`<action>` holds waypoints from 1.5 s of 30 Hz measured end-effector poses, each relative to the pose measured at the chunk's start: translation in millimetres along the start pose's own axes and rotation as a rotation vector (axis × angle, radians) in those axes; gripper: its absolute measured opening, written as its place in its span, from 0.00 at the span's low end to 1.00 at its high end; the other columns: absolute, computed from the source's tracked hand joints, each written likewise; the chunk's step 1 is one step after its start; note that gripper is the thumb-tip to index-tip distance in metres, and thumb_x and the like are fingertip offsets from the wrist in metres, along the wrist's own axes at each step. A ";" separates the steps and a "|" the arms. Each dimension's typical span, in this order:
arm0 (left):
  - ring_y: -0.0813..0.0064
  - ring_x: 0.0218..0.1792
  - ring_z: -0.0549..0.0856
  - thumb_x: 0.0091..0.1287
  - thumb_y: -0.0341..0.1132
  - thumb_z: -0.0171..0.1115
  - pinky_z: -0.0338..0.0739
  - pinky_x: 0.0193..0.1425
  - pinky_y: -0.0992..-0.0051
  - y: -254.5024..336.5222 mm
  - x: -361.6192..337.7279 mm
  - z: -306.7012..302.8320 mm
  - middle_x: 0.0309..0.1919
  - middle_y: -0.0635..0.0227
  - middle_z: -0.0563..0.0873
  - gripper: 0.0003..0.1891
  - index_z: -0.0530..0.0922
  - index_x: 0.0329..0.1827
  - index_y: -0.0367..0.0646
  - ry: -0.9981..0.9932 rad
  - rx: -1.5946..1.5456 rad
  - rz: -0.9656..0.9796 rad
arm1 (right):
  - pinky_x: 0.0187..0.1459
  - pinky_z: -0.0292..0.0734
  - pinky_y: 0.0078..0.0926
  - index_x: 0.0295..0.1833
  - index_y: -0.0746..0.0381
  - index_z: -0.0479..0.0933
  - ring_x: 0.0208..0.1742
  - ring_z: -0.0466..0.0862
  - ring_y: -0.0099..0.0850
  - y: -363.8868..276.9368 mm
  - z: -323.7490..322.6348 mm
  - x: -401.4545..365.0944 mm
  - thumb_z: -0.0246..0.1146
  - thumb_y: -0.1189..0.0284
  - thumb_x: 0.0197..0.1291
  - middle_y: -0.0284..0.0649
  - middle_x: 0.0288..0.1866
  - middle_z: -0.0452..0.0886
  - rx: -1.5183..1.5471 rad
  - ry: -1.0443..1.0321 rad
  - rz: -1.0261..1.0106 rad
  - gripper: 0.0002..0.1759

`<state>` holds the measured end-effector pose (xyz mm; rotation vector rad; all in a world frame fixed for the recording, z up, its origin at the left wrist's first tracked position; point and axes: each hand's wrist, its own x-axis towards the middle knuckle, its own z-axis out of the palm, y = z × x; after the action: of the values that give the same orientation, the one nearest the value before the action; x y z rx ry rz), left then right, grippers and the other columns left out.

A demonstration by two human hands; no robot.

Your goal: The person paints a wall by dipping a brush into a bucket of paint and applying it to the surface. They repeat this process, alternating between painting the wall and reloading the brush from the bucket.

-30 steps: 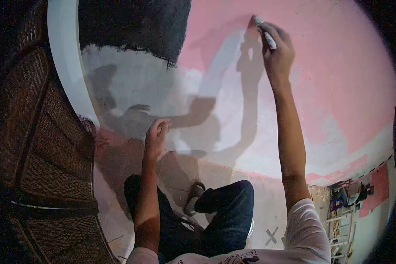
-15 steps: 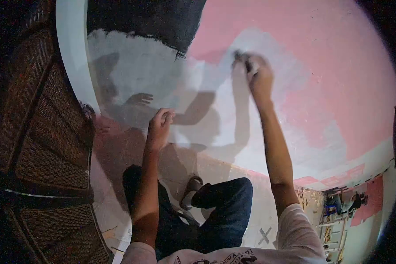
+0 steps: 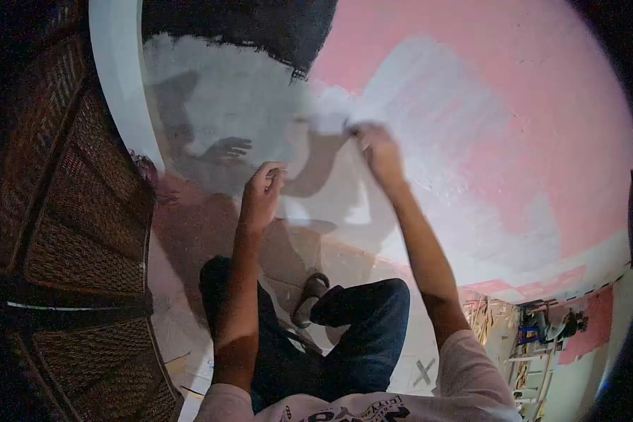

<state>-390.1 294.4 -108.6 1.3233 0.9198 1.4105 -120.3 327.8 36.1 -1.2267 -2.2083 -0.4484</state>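
My right hand (image 3: 381, 152) is closed around a small dark tool (image 3: 353, 129), blurred by motion, at the wall (image 3: 429, 91). The tool's exact shape is hard to make out. Around it the pink wall carries white and pale patches, with a grey area (image 3: 225, 84) to the left and a black area (image 3: 239, 24) above that. My left hand (image 3: 266, 186) is raised in front of the lower grey area, fingers curled loosely, nothing visible between them. Shadows of my arms and hands fall across the wall.
Dark woven panels (image 3: 84, 239) stand along the left side beside a white curved edge (image 3: 116, 77). Below are my bent legs and the tiled floor (image 3: 415, 337) with a grey X mark. At the far right a person (image 3: 566, 327) is near a blue chair (image 3: 531, 330).
My right hand has moved left and down across the wall with the dark tool. My left hand has shifted slightly right and up, and the view has tilted a little.
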 end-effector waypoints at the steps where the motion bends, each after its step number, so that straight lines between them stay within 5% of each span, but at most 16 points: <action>1: 0.63 0.53 0.90 0.82 0.35 0.56 0.82 0.58 0.67 -3.4 -2.0 1.9 0.51 0.56 0.89 0.13 0.80 0.60 0.37 0.007 -0.024 -0.002 | 0.59 0.80 0.43 0.53 0.65 0.85 0.57 0.85 0.50 -6.4 -35.7 22.8 0.62 0.83 0.61 0.48 0.54 0.88 -0.033 0.120 -0.017 0.15; 4: 0.62 0.53 0.90 0.82 0.35 0.55 0.82 0.58 0.66 0.4 -3.7 2.7 0.52 0.55 0.89 0.13 0.79 0.60 0.37 -0.020 0.047 0.016 | 0.56 0.84 0.36 0.52 0.59 0.87 0.54 0.88 0.44 -7.9 -99.4 74.5 0.67 0.87 0.57 0.43 0.55 0.88 -0.231 0.478 -0.063 0.19; 7: 0.61 0.55 0.90 0.82 0.36 0.55 0.82 0.59 0.65 -1.9 -3.1 5.3 0.52 0.55 0.90 0.13 0.79 0.61 0.37 -0.022 0.112 -0.015 | 0.56 0.83 0.37 0.54 0.56 0.87 0.56 0.86 0.42 -17.0 -110.3 83.5 0.70 0.87 0.56 0.41 0.54 0.87 -0.314 0.563 -0.141 0.22; 9: 0.61 0.54 0.90 0.81 0.35 0.56 0.82 0.58 0.65 0.0 -3.6 8.7 0.52 0.55 0.90 0.13 0.79 0.60 0.37 -0.006 0.102 0.034 | 0.56 0.82 0.37 0.57 0.54 0.87 0.56 0.84 0.43 -9.3 -60.8 56.1 0.70 0.86 0.55 0.41 0.55 0.86 -0.213 0.496 -0.057 0.24; 14: 0.59 0.51 0.91 0.81 0.35 0.57 0.83 0.57 0.64 13.1 -2.2 10.6 0.51 0.53 0.90 0.13 0.79 0.60 0.37 -0.019 0.157 0.053 | 0.57 0.82 0.39 0.53 0.55 0.87 0.55 0.84 0.44 -16.8 58.1 -17.1 0.70 0.80 0.59 0.41 0.52 0.86 -0.040 -0.154 0.043 0.16; 18: 0.58 0.52 0.91 0.81 0.35 0.57 0.83 0.57 0.64 10.8 2.3 8.4 0.50 0.53 0.90 0.13 0.79 0.59 0.37 -0.035 0.089 0.000 | 0.56 0.81 0.42 0.51 0.56 0.85 0.56 0.83 0.45 -15.4 6.4 20.6 0.64 0.81 0.61 0.44 0.53 0.86 -0.048 0.125 -0.055 0.15; 19: 0.58 0.53 0.91 0.81 0.35 0.56 0.84 0.57 0.65 11.8 -0.6 10.1 0.50 0.53 0.90 0.12 0.79 0.59 0.37 -0.041 0.081 -0.052 | 0.58 0.81 0.38 0.52 0.61 0.85 0.53 0.85 0.48 -20.6 -29.4 48.0 0.64 0.83 0.63 0.53 0.54 0.86 0.102 0.172 -0.056 0.14; 25: 0.58 0.54 0.91 0.82 0.35 0.55 0.83 0.59 0.63 14.4 -4.3 7.6 0.51 0.54 0.90 0.13 0.79 0.60 0.37 -0.017 0.093 -0.002 | 0.55 0.81 0.35 0.53 0.58 0.88 0.52 0.85 0.41 -8.6 -105.3 117.3 0.69 0.85 0.57 0.44 0.50 0.88 -0.352 0.679 -0.251 0.19; 27: 0.59 0.54 0.91 0.82 0.35 0.55 0.83 0.59 0.63 13.7 -3.4 4.8 0.51 0.55 0.90 0.13 0.79 0.60 0.37 -0.015 0.103 -0.054 | 0.55 0.80 0.38 0.55 0.57 0.87 0.55 0.83 0.43 -13.3 -63.6 89.9 0.68 0.85 0.57 0.43 0.53 0.86 -0.310 0.630 -0.154 0.21; 30: 0.59 0.54 0.91 0.82 0.35 0.55 0.84 0.58 0.64 16.4 -4.6 5.2 0.52 0.54 0.90 0.13 0.78 0.61 0.37 -0.015 0.125 -0.016 | 0.58 0.81 0.42 0.55 0.54 0.86 0.60 0.80 0.46 -6.7 5.3 34.6 0.69 0.80 0.56 0.44 0.59 0.82 -0.223 0.207 -0.059 0.20; 34: 0.60 0.54 0.90 0.82 0.35 0.55 0.84 0.58 0.64 13.2 -4.1 1.7 0.52 0.54 0.90 0.13 0.78 0.61 0.37 -0.040 0.062 -0.026 | 0.59 0.80 0.47 0.53 0.56 0.85 0.58 0.81 0.50 -28.6 -18.0 42.4 0.67 0.79 0.57 0.47 0.56 0.83 -0.028 -0.062 -0.006 0.18; 36: 0.60 0.54 0.90 0.82 0.36 0.55 0.83 0.58 0.63 11.3 -5.4 1.9 0.52 0.54 0.90 0.14 0.79 0.61 0.37 -0.019 0.099 -0.001 | 0.59 0.81 0.45 0.52 0.56 0.86 0.57 0.83 0.50 -19.1 -61.6 71.2 0.67 0.81 0.56 0.46 0.53 0.85 -0.109 0.133 -0.056 0.18; 37: 0.60 0.54 0.90 0.82 0.36 0.55 0.83 0.58 0.63 10.6 -3.9 1.5 0.52 0.53 0.90 0.14 0.79 0.61 0.37 -0.003 0.116 0.013 | 0.57 0.81 0.40 0.53 0.60 0.86 0.55 0.85 0.48 -25.7 -92.7 91.4 0.60 0.91 0.50 0.47 0.53 0.86 -0.160 0.189 -0.099 0.25; 41: 0.59 0.55 0.90 0.81 0.37 0.55 0.83 0.59 0.62 1.1 1.7 1.3 0.52 0.52 0.89 0.14 0.79 0.60 0.37 -0.002 0.160 0.032 | 0.57 0.82 0.39 0.54 0.60 0.87 0.55 0.86 0.47 -31.2 -149.1 130.5 0.65 0.92 0.52 0.46 0.52 0.86 -0.295 0.556 -0.258 0.25; 43: 0.58 0.54 0.90 0.81 0.38 0.56 0.83 0.58 0.62 8.4 -3.3 2.5 0.52 0.52 0.89 0.15 0.80 0.60 0.36 -0.010 0.126 -0.001 | 0.57 0.82 0.40 0.56 0.59 0.86 0.56 0.85 0.46 -11.4 -123.5 113.1 0.65 0.90 0.54 0.46 0.54 0.85 -0.308 0.433 -0.106 0.24; 45: 0.59 0.54 0.90 0.81 0.37 0.55 0.83 0.58 0.62 9.2 -3.1 3.6 0.52 0.52 0.89 0.15 0.80 0.60 0.36 -0.013 0.137 0.018 | 0.58 0.81 0.43 0.57 0.59 0.84 0.57 0.84 0.48 8.8 -84.2 85.4 0.67 0.84 0.56 0.46 0.58 0.83 -0.388 0.176 -0.223 0.21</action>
<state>-388.0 288.8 -100.2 1.4439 1.0128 1.3717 -122.0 343.7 155.2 -1.0774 -2.1749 -1.0736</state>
